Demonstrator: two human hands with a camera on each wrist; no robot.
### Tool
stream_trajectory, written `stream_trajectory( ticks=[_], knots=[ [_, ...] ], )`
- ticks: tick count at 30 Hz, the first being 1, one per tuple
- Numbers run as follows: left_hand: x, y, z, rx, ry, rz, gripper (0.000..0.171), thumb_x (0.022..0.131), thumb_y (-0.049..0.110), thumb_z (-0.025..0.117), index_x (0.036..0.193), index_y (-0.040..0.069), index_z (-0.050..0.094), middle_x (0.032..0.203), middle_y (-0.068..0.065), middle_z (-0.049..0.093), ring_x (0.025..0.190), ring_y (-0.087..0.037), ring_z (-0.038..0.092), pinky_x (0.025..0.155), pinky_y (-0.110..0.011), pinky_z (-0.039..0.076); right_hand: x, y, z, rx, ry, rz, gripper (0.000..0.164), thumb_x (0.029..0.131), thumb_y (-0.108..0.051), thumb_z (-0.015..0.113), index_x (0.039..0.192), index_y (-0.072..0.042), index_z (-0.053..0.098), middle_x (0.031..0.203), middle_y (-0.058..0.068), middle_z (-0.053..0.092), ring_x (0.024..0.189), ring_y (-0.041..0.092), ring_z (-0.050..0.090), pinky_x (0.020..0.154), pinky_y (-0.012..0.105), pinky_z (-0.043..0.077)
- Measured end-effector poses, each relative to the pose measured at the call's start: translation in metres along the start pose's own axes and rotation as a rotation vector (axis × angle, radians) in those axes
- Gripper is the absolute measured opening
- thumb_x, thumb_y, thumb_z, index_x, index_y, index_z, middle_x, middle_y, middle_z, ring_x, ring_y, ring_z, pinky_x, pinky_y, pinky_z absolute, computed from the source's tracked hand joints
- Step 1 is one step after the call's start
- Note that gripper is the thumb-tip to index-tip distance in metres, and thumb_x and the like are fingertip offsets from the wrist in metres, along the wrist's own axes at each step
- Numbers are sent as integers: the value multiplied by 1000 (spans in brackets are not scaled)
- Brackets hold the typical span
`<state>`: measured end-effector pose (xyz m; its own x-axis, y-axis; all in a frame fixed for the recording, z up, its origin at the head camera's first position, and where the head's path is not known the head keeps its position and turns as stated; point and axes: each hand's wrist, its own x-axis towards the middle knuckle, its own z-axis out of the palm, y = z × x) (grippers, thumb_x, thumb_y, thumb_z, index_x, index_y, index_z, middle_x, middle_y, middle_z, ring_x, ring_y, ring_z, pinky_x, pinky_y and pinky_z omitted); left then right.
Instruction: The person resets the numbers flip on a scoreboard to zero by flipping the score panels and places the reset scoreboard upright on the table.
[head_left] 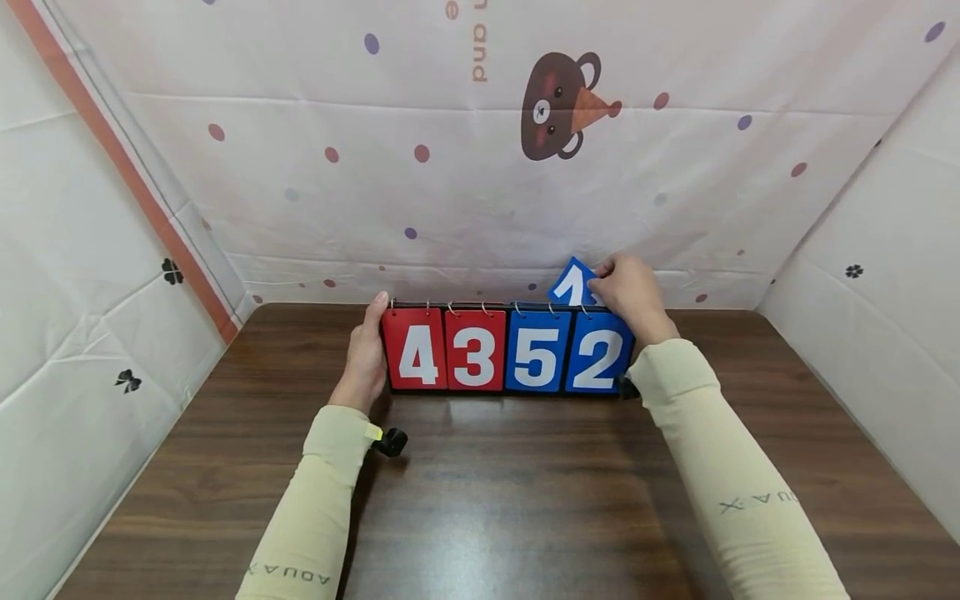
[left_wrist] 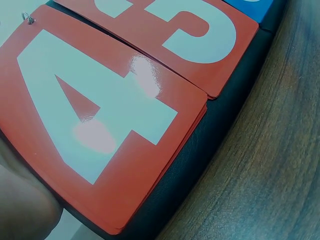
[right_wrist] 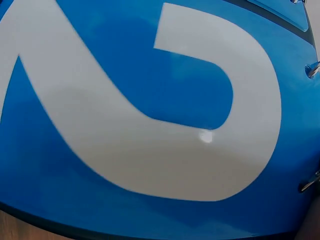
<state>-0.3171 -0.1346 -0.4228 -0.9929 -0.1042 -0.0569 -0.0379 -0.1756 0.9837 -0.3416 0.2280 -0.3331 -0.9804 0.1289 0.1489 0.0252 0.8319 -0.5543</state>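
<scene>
A tabletop flip scoreboard (head_left: 506, 393) stands on the table, its front cards reading a red 4 (head_left: 417, 354), a red 3 (head_left: 474, 354), a blue 5 (head_left: 536, 358) and a blue 2 (head_left: 597, 360). My left hand (head_left: 365, 350) grips its left end, the thumb up at the top corner; in the left wrist view, part of that hand (left_wrist: 27, 205) lies along the edge beside the 4. Over the top at the right end, my right hand (head_left: 633, 292) pinches a tilted blue card with a white 1 (head_left: 572, 283). The blue 2 (right_wrist: 240, 170) fills the right wrist view, with the fingers out of sight.
Metal rings (head_left: 451, 307) bind the cards along the scoreboard's top edge. Close behind rises a pale dotted cloth backdrop (head_left: 480, 200), with more cloth at both sides. Dark wood-grain tabletop (head_left: 510, 500) stretches in front. A small black wrist camera (head_left: 392, 442) sits beside the left cuff.
</scene>
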Motion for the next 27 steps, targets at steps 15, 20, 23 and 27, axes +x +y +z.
stream_trajectory(
  ticks=[15,20,23,27],
  knots=[
    [1,1,0,12,-8,9,66,82,73,52,113,15,52,118,-2,49,114,-17,44,97,-39,35,-4,5,7,129,241,-92,30,97,-22,56,118,-1,54,116,19,60,95,31,57,86,50,53],
    [0,2,0,9,-5,11,67,80,74,53,112,15,54,118,-2,50,113,-17,44,97,-39,35,-5,7,10,165,317,-145,30,97,-24,56,117,-3,56,118,17,61,95,29,56,83,47,55],
    [-1,1,0,3,2,21,66,81,74,53,109,14,57,114,-2,52,110,-17,46,95,-38,36,-5,9,11,178,353,-176,30,96,-25,57,116,-3,57,117,16,61,92,27,57,80,46,55],
    [-2,0,-1,6,13,29,65,81,73,53,104,13,60,108,-3,54,106,-16,49,93,-37,37,-5,9,11,195,369,-212,27,96,-24,58,113,-3,57,113,16,62,89,27,57,77,46,54]
  ],
)
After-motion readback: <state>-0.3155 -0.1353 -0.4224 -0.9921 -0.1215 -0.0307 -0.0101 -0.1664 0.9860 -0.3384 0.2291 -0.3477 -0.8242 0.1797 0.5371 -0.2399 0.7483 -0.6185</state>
